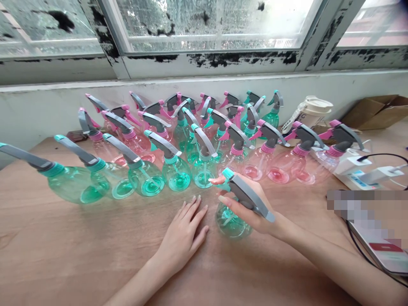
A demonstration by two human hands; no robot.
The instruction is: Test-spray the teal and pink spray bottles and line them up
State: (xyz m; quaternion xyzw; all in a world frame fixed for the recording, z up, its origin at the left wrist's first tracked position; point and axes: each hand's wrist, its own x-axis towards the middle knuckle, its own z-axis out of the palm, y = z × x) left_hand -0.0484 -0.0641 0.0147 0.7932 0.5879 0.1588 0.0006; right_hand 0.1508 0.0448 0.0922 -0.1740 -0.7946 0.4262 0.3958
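My right hand (251,204) grips a green spray bottle (234,223) by its neck and trigger head, with the grey lever pointing back toward me. The bottle stands upright on the wooden table or just above it; I cannot tell which. To its left, my left hand (185,233) lies flat on the tabletop with fingers stretched forward, holding nothing. Beyond both hands, a front row holds green spray bottles (178,175) on the left and pink spray bottles (282,163) on the right. More bottles of both colours crowd behind them.
At the back right stand a lidded paper cup (314,108) and an open cardboard box (376,111). A power strip (357,178) with plugs and cables lies at the right, near a partly blurred flat device (382,250). A windowed wall (204,83) bounds the table's far side.
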